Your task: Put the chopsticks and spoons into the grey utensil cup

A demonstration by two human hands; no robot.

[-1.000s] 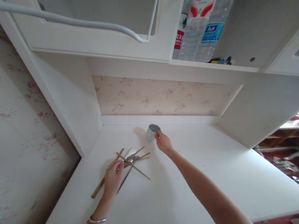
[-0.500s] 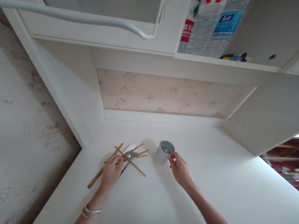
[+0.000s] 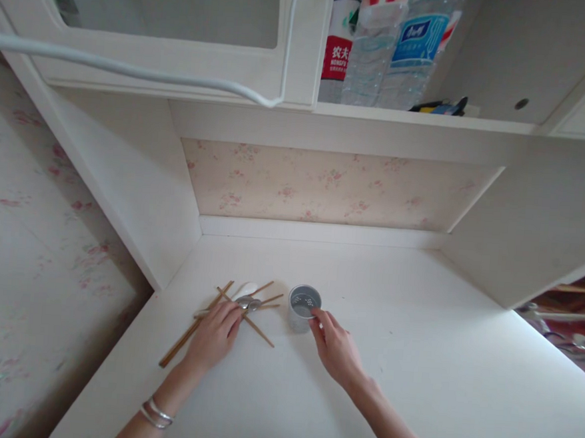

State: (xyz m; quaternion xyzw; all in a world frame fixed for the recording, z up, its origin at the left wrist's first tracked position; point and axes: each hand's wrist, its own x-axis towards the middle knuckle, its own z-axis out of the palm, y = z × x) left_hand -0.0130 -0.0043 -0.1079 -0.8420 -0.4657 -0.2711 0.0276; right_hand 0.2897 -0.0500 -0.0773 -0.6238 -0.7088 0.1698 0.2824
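A loose pile of wooden chopsticks [image 3: 259, 332] and metal spoons [image 3: 254, 304] lies crossed on the white desktop, left of centre. A white spoon [image 3: 245, 290] rests at the back of this pile. My left hand [image 3: 214, 334] is over the pile, its fingers curled down at the necks of the metal spoons; their handles are hidden under it. To the right stands a grey utensil cup [image 3: 299, 323], upright, with small drain holes inside. The thumb and fingers of my right hand [image 3: 336, 349] pinch its right rim.
Desk side panels [image 3: 129, 181] rise at left and right. Overhead, a shelf holds plastic bottles [image 3: 415, 47], and a white cable [image 3: 172, 77] hangs before the cabinet door. Floral wallpaper [image 3: 305, 183] shows behind the desktop [image 3: 413, 361].
The camera view has shifted slightly. With my right hand on its rim, the cup has come a little closer to the pile and to me. My left hand has moved further over the spoon handles.
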